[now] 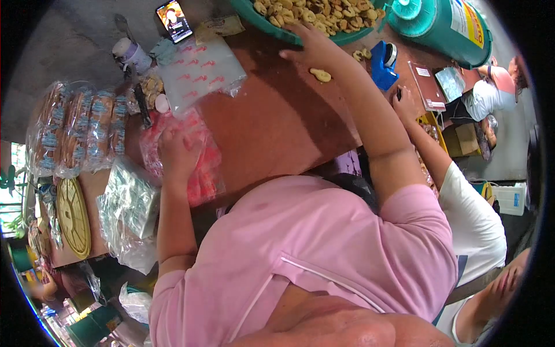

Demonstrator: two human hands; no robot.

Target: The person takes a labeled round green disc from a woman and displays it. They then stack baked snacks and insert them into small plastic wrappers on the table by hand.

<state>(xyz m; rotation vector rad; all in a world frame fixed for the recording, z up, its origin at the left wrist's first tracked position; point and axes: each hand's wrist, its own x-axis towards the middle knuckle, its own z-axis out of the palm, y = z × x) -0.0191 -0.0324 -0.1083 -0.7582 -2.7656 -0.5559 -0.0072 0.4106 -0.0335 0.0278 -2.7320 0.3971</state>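
Observation:
My left hand point(180, 151) is at the left of the brown table, on a crumpled heap of pink and clear plastic bags point(202, 168). Its fingers are bent into the plastic, their tips partly hidden. My right hand point(317, 49) reaches over the near rim of a green basin point(347, 39). That hand's thumb points left, apart from the fingers, and nothing shows in its grasp. Pale yellow-brown dried slices point(324, 14), perhaps banana chips, fill the basin. One loose slice point(320, 75) lies on the table below my right hand.
Flat printed clear bags point(199, 72) and a lit phone point(173, 22) lie at the back left. Packed bundles point(81, 130) stand far left. A blue tape dispenser point(383, 65) and a green bucket point(442, 34) are at right. A co-worker's hand point(406, 104) is close by my right arm.

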